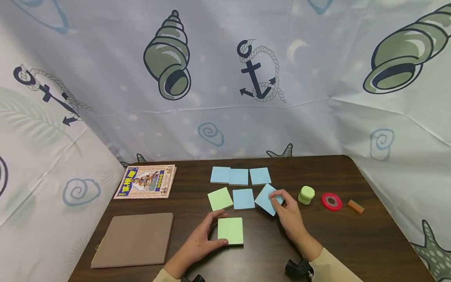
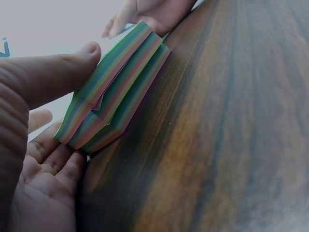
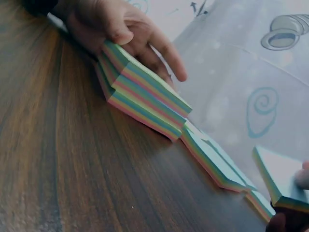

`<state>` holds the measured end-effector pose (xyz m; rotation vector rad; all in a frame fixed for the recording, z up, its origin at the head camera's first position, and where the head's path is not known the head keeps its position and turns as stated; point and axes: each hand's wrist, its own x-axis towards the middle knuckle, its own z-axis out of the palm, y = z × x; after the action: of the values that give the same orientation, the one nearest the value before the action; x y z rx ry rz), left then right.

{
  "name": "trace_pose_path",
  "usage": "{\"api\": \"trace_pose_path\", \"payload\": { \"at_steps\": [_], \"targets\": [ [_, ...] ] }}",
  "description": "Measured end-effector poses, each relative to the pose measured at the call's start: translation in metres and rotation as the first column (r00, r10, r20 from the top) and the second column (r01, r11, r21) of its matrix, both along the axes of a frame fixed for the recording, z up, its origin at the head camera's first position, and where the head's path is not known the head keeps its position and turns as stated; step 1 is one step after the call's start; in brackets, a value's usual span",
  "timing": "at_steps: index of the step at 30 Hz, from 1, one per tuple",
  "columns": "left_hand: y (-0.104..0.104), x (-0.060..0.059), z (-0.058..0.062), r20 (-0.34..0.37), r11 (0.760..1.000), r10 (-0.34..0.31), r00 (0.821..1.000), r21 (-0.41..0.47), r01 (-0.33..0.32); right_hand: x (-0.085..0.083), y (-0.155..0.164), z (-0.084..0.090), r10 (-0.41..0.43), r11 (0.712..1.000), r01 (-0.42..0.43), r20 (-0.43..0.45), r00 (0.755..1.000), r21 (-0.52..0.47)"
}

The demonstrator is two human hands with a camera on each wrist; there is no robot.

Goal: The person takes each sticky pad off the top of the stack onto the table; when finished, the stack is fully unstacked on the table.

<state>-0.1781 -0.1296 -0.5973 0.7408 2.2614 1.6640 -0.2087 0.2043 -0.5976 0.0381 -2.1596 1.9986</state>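
Two or more sticky note pads with light green tops and rainbow-striped edges form a stack (image 1: pixel 230 231) near the table's front. My left hand (image 1: pixel 202 239) holds this stack from its left side, thumb at the near corner. The left wrist view shows the layers of the stack (image 2: pixel 116 92) slightly out of line. Between thumb and fingers my right hand (image 1: pixel 290 217) pinches a blue sticky note pad (image 1: pixel 263 199), turned at an angle. In the right wrist view that blue pad (image 3: pixel 277 171) is raised and tilted above the others.
Behind the hands lie a single green pad (image 1: pixel 220 199), a blue pad (image 1: pixel 243 199) and a back row of three blue pads (image 1: pixel 238 177). To the right are a green lidded pot (image 1: pixel 306 195), red tape roll (image 1: pixel 331 201) and eraser (image 1: pixel 355 206); left, booklets (image 1: pixel 146 181) and a brown folder (image 1: pixel 135 239).
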Motion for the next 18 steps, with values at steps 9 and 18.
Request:
{"api": "trace_pose_path", "payload": {
  "at_steps": [9,18],
  "targets": [
    [-0.0021,-0.0004,-0.0015,-0.028,1.0,0.006,1.0,-0.003,-0.007,-0.0077,-0.0001,-0.0028,0.037,0.997,-0.037,-0.001,0.999,0.062],
    [0.0003,-0.0006,-0.003,-0.03,1.0,0.005,1.0,-0.013,-0.005,-0.0068,-0.0029,-0.0033,-0.099,0.856,0.1,-0.029,0.995,0.507]
  ]
}}
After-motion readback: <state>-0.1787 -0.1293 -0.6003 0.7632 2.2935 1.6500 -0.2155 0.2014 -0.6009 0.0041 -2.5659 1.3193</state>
